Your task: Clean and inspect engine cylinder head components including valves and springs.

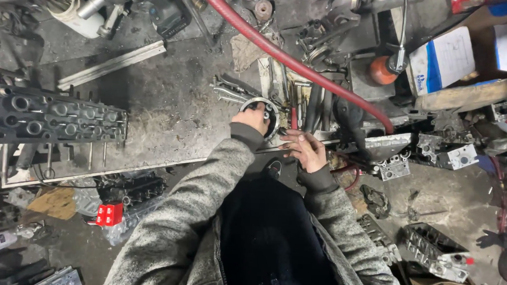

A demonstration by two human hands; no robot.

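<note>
While the person leans over the grimy workbench (169,104), the left hand (251,119) is curled into a round metal tin (260,115) near the bench's front edge, fingers dipped inside among small parts; I cannot tell what they grip. The right hand (304,150) lies half open just beside it, palm up, fingers loosely spread at the bench edge, close to a row of dark tools (312,108) under a red hose (302,67). A cylinder head (52,116) lies well apart, far left.
</note>
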